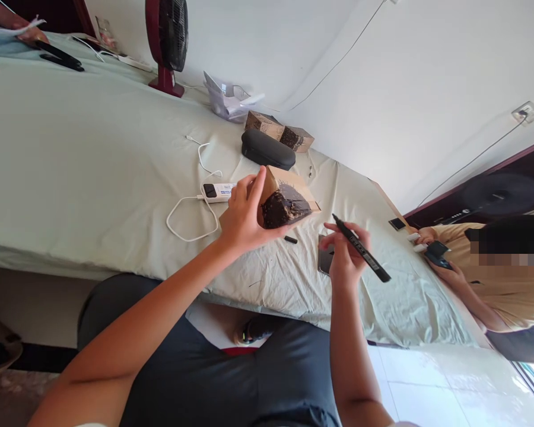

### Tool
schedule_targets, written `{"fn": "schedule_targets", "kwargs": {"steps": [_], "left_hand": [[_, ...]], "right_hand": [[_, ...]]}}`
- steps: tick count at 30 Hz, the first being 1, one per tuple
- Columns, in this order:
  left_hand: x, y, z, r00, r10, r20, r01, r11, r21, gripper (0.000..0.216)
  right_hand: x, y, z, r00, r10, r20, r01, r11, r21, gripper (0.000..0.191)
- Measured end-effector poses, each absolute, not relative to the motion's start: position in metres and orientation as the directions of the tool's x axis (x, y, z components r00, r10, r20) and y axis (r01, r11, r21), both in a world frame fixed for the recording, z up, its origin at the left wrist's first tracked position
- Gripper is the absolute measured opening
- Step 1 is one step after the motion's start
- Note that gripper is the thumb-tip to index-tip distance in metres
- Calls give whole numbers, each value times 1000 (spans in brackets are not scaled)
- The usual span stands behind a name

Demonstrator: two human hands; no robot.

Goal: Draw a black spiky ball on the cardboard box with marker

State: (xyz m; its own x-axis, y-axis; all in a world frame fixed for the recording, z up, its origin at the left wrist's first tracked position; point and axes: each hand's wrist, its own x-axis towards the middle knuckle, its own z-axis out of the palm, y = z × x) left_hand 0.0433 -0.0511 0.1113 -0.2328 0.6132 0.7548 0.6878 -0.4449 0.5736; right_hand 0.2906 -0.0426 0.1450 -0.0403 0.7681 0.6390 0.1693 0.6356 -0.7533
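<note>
My left hand (240, 222) is gripping the cardboard box (289, 198), its end mostly blackened, sides bare; my right hand (345, 259) is pinching the marker (361, 249).

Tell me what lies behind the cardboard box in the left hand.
A white power bank lies on the sheet behind the cardboard box; the left hand covers one end. Farther back sits a black case.

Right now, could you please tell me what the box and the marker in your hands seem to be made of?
The box looks like brown cardboard, matte, with folded edges and one face inked black. The marker looks like black plastic, smooth with pale print, though metal is possible.
</note>
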Motion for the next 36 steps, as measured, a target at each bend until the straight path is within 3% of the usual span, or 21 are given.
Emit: {"fn": "schedule_targets", "kwargs": {"steps": [3, 6, 11, 13, 15, 17, 19, 20, 21, 24, 27, 30, 33, 36], "left_hand": [[31, -31, 87, -209, 608, 766, 586, -549, 596, 132], [19, -13, 65, -170, 663, 729, 454, -604, 655, 131], [3, -3, 50, -101, 736, 669, 386, -591, 708, 126], [1, -8, 52, -143, 651, 746, 489, -608, 625, 121], [5, -17, 59, -221, 458, 861, 646, -593, 481, 109], [17, -30, 69, -232, 200, 952, 769, -561, 306, 83], [37, -46, 82, -115, 33, 993, 755, -646, 109, 52], [48, -55, 87, -35, 52, 998, 665, -744, 62, 42], [60, -62, 93, 1, 122, 992, 582, -807, 99, 35], [87, -80, 102, 47, 404, 914, 459, -821, 339, 39], [99, -87, 104, 1, 624, 781, 298, -746, 596, 26], [97, -86, 107, -164, 779, 606, -24, -617, 787, 25], [92, -84, 114, -243, 845, 477, -292, -532, 794, 30], [93, -83, 118, -172, 885, 432, -409, -463, 786, 33]], "right_hand": [[320, -33, 106, -89, 857, 507, 278, 510, -814, 31], [328, -12, 72, -260, 865, 429, 541, 499, -677, 37], [305, 27, 35, -292, 860, 419, 624, 503, -598, 32], [300, 30, 28, -230, 854, 466, 623, 497, -604, 27], [302, 22, 26, -133, 834, 536, 611, 495, -618, 27], [305, 3, 29, -33, 793, 608, 592, 506, -628, 28], [304, -22, 38, 23, 740, 673, 566, 545, -619, 27], [301, -34, 44, 24, 706, 708, 543, 585, -602, 27], [296, -46, 51, 12, 663, 748, 506, 642, -577, 27], [277, -69, 72, -73, 501, 862, 309, 833, -458, 37], [261, -74, 89, -120, 464, 877, 198, 877, -437, 44], [255, -75, 100, 1, 525, 851, 133, 844, -520, 33], [254, -81, 107, 150, 656, 740, -75, 754, -653, 25], [253, -90, 107, 127, 794, 595, -238, 607, -758, 24]]}}
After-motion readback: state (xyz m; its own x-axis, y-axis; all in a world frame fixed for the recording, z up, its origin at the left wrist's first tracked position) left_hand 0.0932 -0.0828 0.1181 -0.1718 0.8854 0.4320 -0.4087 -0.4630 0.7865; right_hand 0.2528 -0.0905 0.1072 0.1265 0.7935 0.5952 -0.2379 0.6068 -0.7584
